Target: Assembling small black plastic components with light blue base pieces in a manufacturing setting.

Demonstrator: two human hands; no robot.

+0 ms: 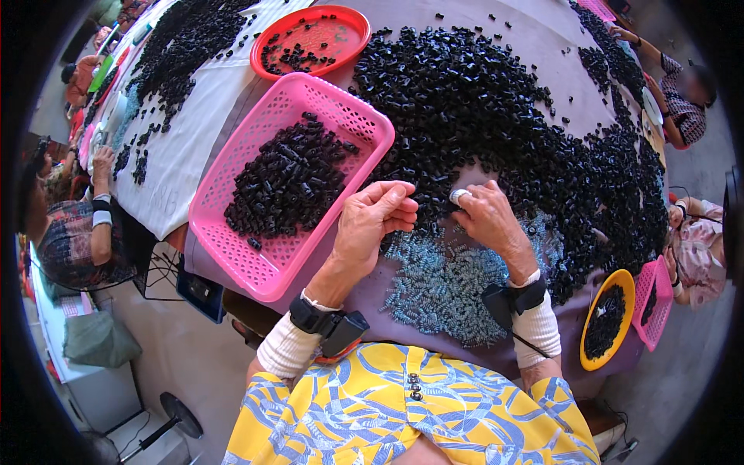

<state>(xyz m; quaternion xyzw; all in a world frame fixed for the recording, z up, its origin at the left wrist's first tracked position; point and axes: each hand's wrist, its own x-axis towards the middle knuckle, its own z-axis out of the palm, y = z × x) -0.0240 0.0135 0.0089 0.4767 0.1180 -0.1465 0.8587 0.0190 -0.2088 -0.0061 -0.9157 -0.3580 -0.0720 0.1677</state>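
Here, the black pieces (449,101) heap on the surface (546,46) beyond both hands, the springs (438,291) nearer, below them. The left hand (368,221), pinched closed, sits closer to the basket (263,267), whose long axis slants away rightward; the right hand (490,221) curls at the heap's edge, its grip unclear. Anything held is hidden.

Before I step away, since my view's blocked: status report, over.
Left hand curled, grip contents unclear. Right hand curled beside black pieces. Coiled springs heaped on the near side; pink basket close by left hand.
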